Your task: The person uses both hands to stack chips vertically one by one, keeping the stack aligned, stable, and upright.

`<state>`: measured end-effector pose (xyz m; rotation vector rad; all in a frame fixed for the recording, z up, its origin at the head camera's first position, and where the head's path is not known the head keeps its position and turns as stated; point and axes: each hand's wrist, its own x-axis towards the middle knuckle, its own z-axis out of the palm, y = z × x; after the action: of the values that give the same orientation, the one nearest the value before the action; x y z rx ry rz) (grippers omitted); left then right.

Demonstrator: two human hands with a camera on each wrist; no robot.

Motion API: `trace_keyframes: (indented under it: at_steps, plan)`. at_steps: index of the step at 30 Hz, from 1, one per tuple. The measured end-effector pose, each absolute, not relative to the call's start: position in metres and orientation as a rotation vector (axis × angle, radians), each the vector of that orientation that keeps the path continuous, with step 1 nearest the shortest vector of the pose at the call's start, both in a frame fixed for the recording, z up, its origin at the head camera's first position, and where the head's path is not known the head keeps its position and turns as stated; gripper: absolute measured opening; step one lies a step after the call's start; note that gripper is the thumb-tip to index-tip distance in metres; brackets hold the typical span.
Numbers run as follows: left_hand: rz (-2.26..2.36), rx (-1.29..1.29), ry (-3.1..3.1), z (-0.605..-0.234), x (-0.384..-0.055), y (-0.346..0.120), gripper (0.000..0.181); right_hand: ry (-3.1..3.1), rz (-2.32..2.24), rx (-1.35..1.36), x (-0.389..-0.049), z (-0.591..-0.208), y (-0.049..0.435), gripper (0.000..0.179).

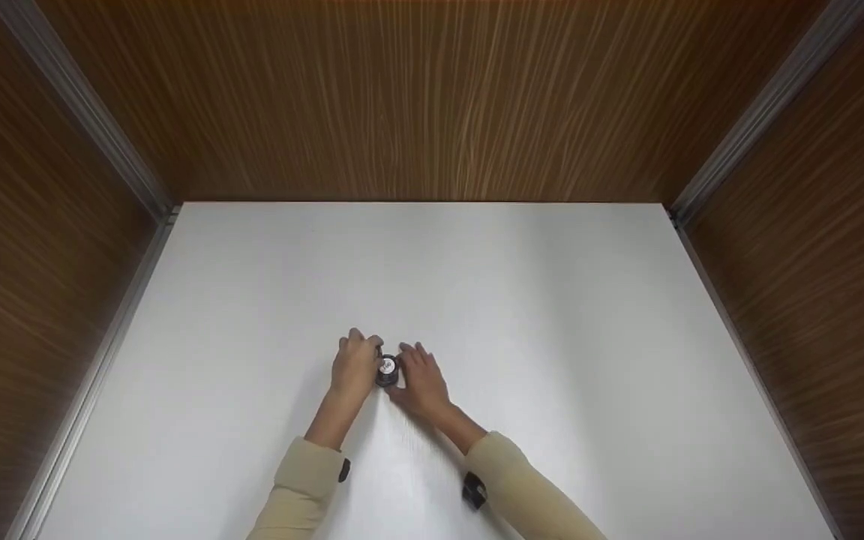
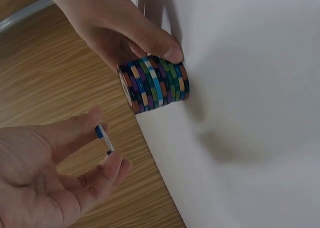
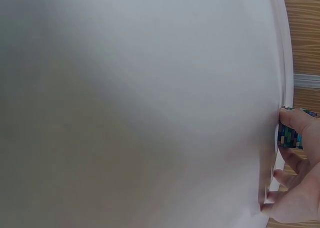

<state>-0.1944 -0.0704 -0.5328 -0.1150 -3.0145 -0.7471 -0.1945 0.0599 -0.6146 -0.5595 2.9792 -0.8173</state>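
Note:
A stack of multicoloured poker chips (image 1: 387, 370) stands on the white table (image 1: 552, 337), near its middle and toward me. My right hand (image 1: 421, 379) grips the stack from the right. In the left wrist view its thumb and fingers (image 2: 162, 46) curl round the striped chip stack (image 2: 155, 85). My left hand (image 1: 357, 364) is just left of the stack and pinches a single blue-and-white chip (image 2: 104, 139) between thumb and fingers, a little apart from the stack. The right wrist view shows only my right hand (image 3: 300, 188) and a sliver of the chip stack (image 3: 288, 136) at the frame's edge.
Brown wood-grain walls (image 1: 432, 97) enclose the table at the back and on both sides, with metal corner strips (image 1: 102, 135). Beige sleeves cover both forearms, each bearing a small black device (image 1: 475, 491).

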Motion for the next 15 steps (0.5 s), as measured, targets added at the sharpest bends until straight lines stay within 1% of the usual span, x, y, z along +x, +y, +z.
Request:
trace_keyframes:
  at_steps: [10, 15]
  plan:
    - [-0.613, -0.204, -3.047, -0.542, -0.19, -0.058, 0.032, 2.992, -0.791, -0.569, -0.194, -0.613, 0.059, 0.04]
    - [-0.564, -0.218, -3.032, -0.548, -0.186, -0.056, 0.03, 2.986, -0.756, -0.56, -0.193, -0.614, 0.058, 0.041]
